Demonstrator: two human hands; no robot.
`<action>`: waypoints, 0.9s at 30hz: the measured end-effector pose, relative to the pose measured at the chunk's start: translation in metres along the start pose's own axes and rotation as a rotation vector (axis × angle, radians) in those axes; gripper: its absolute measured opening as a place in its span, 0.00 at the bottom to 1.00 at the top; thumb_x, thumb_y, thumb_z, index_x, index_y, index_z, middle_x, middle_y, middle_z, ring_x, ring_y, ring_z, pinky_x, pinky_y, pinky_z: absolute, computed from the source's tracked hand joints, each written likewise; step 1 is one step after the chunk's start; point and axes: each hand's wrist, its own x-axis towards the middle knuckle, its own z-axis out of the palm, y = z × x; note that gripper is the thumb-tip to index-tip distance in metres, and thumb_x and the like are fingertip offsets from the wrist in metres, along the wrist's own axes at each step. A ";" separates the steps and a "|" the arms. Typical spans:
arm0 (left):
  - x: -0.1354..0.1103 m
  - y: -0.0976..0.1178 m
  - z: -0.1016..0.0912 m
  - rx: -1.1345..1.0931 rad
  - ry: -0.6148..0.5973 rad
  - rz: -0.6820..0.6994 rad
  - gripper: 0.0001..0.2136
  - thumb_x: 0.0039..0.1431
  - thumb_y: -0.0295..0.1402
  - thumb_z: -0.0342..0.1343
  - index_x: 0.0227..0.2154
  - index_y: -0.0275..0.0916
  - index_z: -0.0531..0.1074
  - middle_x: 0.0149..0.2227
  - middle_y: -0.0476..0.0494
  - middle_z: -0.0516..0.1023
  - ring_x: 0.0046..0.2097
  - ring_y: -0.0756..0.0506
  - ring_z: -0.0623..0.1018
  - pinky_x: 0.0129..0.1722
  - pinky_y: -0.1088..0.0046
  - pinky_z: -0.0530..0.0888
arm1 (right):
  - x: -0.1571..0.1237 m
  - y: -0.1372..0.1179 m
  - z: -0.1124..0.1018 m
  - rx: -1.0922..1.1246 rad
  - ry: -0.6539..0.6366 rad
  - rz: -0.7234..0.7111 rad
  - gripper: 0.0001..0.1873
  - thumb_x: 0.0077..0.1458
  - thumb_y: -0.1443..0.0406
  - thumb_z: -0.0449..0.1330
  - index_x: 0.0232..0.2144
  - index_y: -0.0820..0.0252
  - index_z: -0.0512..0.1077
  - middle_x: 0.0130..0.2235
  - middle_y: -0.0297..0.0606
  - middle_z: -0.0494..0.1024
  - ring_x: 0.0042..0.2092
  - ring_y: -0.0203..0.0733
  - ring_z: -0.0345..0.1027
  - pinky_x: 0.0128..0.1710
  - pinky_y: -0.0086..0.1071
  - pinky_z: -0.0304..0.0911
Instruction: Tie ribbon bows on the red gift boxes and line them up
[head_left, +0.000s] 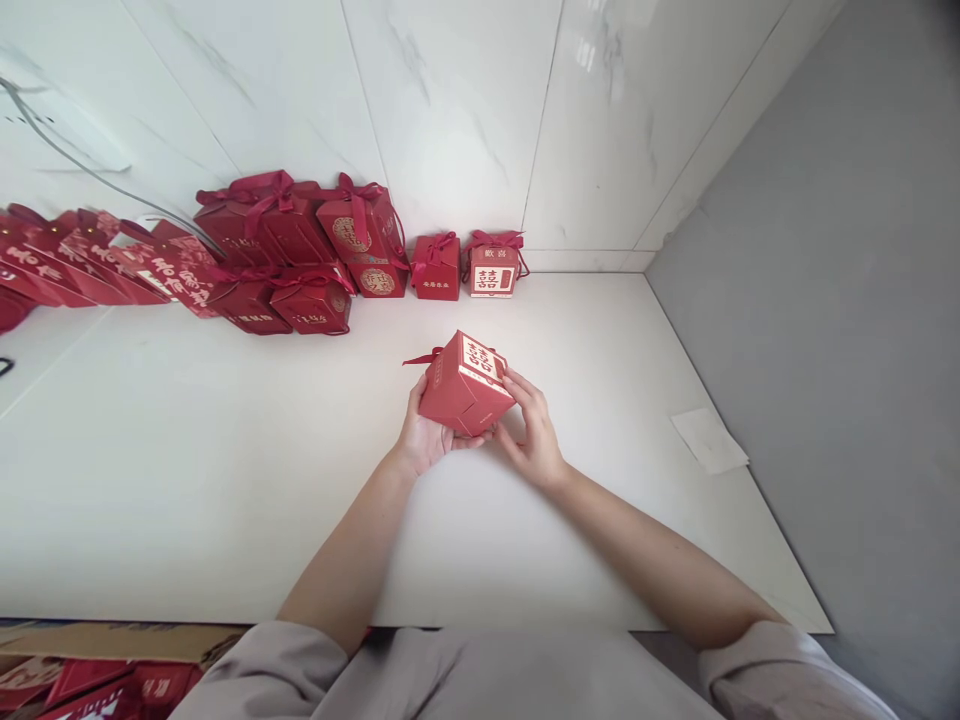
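Between both hands, a red gift box (461, 395) is held tilted above the white table. Its bottom flaps face me, a white label with dark red characters shows on one side, and a ribbon end sticks out at the far left. My left hand (426, 432) cups the box from the left and below, fingers wrapped around it. On the right edge by the label rest the fingertips of my right hand (536, 430), its thumb low near the bottom corner.
Against the marble wall stand two small red boxes (493, 268) with ribbons and a stack of larger red boxes (259, 225). Red gift bags (75, 255) line the far left under a cable. A white paper (709, 441) lies at the right edge. A carton (112, 640) with red packages is below left.
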 end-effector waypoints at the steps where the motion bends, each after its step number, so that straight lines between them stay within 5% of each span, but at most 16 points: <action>1: 0.001 0.000 -0.001 0.018 -0.007 -0.014 0.39 0.62 0.63 0.38 0.64 0.38 0.63 0.52 0.31 0.78 0.44 0.34 0.82 0.39 0.57 0.81 | 0.000 0.001 0.000 0.007 -0.002 0.008 0.35 0.63 0.68 0.56 0.69 0.46 0.51 0.68 0.45 0.59 0.69 0.53 0.53 0.65 0.56 0.59; 5: 0.003 -0.005 -0.002 0.085 0.009 0.041 0.40 0.59 0.66 0.38 0.63 0.41 0.64 0.56 0.31 0.76 0.50 0.30 0.79 0.43 0.51 0.79 | 0.000 0.011 0.000 0.041 -0.005 0.096 0.32 0.67 0.64 0.51 0.69 0.45 0.51 0.68 0.41 0.60 0.69 0.51 0.53 0.66 0.55 0.56; 7: 0.003 -0.007 -0.003 0.179 0.020 0.177 0.38 0.59 0.63 0.46 0.64 0.42 0.63 0.58 0.31 0.74 0.54 0.29 0.77 0.48 0.48 0.77 | -0.001 0.020 0.001 0.131 0.014 0.214 0.29 0.67 0.60 0.52 0.68 0.47 0.55 0.68 0.41 0.61 0.68 0.51 0.55 0.65 0.54 0.58; 10: 0.001 -0.007 -0.007 0.469 0.003 0.483 0.46 0.52 0.46 0.67 0.69 0.52 0.47 0.65 0.36 0.65 0.62 0.31 0.70 0.57 0.49 0.72 | -0.001 0.032 0.002 0.360 0.070 0.460 0.25 0.66 0.55 0.52 0.62 0.53 0.65 0.64 0.44 0.67 0.64 0.53 0.63 0.60 0.53 0.64; 14: -0.002 0.000 -0.017 0.867 0.006 0.672 0.62 0.45 0.34 0.73 0.69 0.58 0.28 0.66 0.37 0.58 0.67 0.33 0.62 0.66 0.48 0.61 | 0.002 0.036 0.001 0.450 0.169 0.650 0.23 0.64 0.53 0.54 0.57 0.55 0.70 0.61 0.44 0.72 0.63 0.52 0.64 0.63 0.55 0.59; 17: -0.005 0.006 -0.023 1.012 0.022 0.643 0.61 0.45 0.36 0.73 0.71 0.52 0.31 0.66 0.37 0.60 0.69 0.30 0.59 0.69 0.49 0.54 | 0.004 0.032 -0.001 0.451 0.180 0.671 0.22 0.64 0.51 0.55 0.54 0.54 0.71 0.60 0.43 0.72 0.63 0.51 0.64 0.65 0.55 0.56; 20: -0.014 0.015 -0.028 1.106 0.035 0.511 0.63 0.43 0.37 0.74 0.71 0.50 0.30 0.68 0.34 0.57 0.69 0.29 0.58 0.66 0.47 0.59 | 0.005 0.030 0.000 0.530 0.191 0.642 0.22 0.64 0.51 0.55 0.56 0.52 0.68 0.62 0.44 0.69 0.61 0.50 0.67 0.62 0.53 0.61; 23: -0.029 0.029 -0.030 1.191 0.103 0.377 0.63 0.43 0.37 0.74 0.71 0.49 0.29 0.62 0.33 0.67 0.64 0.31 0.66 0.62 0.47 0.65 | 0.003 0.032 0.004 0.591 0.215 0.634 0.24 0.63 0.51 0.56 0.58 0.51 0.63 0.64 0.47 0.65 0.57 0.49 0.70 0.57 0.51 0.67; 27: -0.050 0.048 -0.027 1.228 0.297 0.364 0.40 0.55 0.42 0.65 0.68 0.49 0.54 0.49 0.40 0.76 0.55 0.36 0.75 0.58 0.51 0.69 | 0.002 0.033 0.006 0.601 0.184 0.611 0.23 0.62 0.50 0.57 0.56 0.51 0.64 0.62 0.46 0.68 0.52 0.47 0.73 0.51 0.49 0.71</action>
